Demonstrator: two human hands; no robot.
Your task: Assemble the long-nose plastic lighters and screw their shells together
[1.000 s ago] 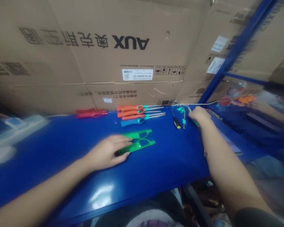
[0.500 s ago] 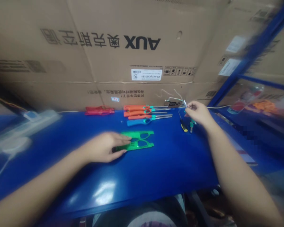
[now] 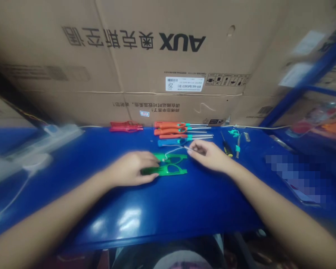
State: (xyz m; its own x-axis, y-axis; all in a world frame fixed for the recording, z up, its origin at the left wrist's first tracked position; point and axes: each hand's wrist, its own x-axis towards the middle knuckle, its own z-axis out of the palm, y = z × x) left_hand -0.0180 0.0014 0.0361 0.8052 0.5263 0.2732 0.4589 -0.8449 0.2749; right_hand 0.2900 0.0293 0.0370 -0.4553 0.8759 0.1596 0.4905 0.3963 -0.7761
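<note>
Two green lighter casing halves (image 3: 172,170) lie side by side on the blue table. My left hand (image 3: 134,168) rests over their left ends, fingers on the upper half and thumb beside the lower one; the covered ends are hidden. At their right end, my right hand (image 3: 205,151) pinches a small thin metal piece. A thin white wire (image 3: 173,151) runs from it to a small pale end hanging over the upper half. Just beyond are a blue-handled lighter (image 3: 169,142) and several orange-handled lighters (image 3: 169,130) with metal tubes.
Red casing parts (image 3: 126,127) lie at the back left. A yellow-and-black screwdriver (image 3: 226,147) and small teal parts (image 3: 237,148) are at the right. A white power strip (image 3: 58,138) stands on the left, and a cardboard wall (image 3: 134,71) closes off the back.
My right hand has come left and towards me, from near the screwdriver to the casing's right end, bringing the wired piece. My left hand stays on the green halves. The view has shifted slightly.
</note>
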